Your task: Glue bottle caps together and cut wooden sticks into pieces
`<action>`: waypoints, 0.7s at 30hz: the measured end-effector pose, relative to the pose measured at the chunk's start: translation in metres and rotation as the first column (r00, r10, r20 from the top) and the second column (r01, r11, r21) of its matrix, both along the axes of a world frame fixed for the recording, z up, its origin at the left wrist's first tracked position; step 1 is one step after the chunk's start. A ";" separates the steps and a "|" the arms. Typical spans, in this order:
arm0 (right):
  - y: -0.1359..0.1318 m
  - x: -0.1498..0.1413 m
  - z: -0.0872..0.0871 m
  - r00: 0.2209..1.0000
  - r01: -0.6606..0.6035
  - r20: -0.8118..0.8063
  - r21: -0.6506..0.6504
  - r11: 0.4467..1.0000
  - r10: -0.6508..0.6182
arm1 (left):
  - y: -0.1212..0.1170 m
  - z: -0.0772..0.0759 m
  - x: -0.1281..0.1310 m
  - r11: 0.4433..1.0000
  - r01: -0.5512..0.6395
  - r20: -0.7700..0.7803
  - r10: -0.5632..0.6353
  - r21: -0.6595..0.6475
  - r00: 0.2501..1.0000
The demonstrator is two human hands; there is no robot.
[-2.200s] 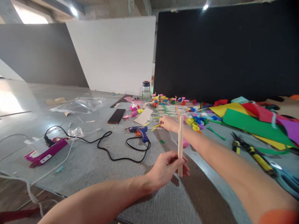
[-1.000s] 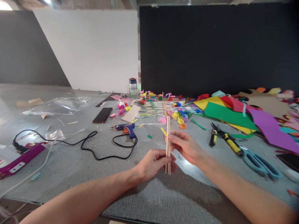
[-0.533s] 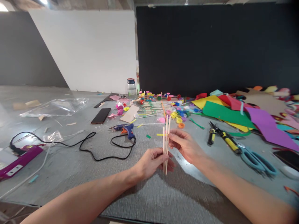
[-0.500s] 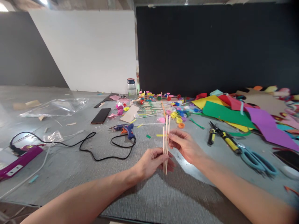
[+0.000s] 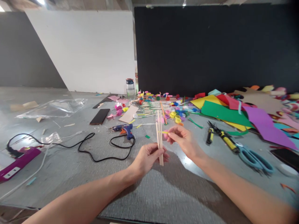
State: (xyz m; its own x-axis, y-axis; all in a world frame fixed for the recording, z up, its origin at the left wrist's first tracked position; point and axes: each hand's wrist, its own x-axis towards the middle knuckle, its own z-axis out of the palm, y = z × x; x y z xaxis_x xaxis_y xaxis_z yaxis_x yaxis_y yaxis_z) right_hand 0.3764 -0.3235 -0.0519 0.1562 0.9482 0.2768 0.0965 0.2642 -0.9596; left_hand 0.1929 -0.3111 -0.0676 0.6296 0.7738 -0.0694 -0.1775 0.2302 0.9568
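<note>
Clock centred on the sticks, 12 pointing away from the person.

Left hand (image 5: 149, 157): grip narrow, thumb against fingers, holding several pale sticks (image 5: 159, 137) near their lower ends. Sticks roughly upright, tops uneven, raised over the grey table (image 5: 140, 202).

Right hand (image 5: 184, 140): at 3 o'clock, near the sticks. Thumb and forefinger pinch one end of a short yellow strip (image 5: 164, 132); its free end points to 9 o'clock, towards the sticks. Contact between strip and sticks: cannot tell.

Surroundings: glue gun (image 5: 127, 128) lies at between 9 and 10 o'clock, its black cord looping below it. Dark phone (image 5: 100, 116) at 10, lidded bottle (image 5: 130, 89) upright at 11. Green sheet (image 5: 225, 112) between 2 and 3. Yellow-handled pliers (image 5: 228, 141) at 3; blue-handled scissors (image 5: 244, 150) just beyond them.
</note>
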 end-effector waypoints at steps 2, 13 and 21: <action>0.001 0.000 -0.001 0.993 0.011 0.116 0.044 0.999 -0.016 | 0.000 0.000 -0.001 0.999 -0.013 -0.006 0.013 0.042 1.000; 0.069 -0.012 0.013 0.713 0.046 0.699 0.024 0.999 -0.049 | -0.009 -0.007 -0.001 0.990 0.066 -0.060 -0.059 0.127 0.996; 0.114 -0.019 0.008 0.637 -0.002 0.768 -0.091 0.996 0.071 | -0.005 -0.006 0.000 0.999 0.039 -0.018 -0.038 0.029 0.999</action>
State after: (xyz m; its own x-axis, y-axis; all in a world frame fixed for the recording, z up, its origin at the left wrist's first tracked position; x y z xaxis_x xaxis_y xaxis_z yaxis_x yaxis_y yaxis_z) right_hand 0.3574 -0.2099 -0.0435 -0.1160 0.9709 0.2096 0.8009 0.2162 -0.5583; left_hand 0.1929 -0.3156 -0.0739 0.6580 0.7507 -0.0582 -0.1520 0.2081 0.9662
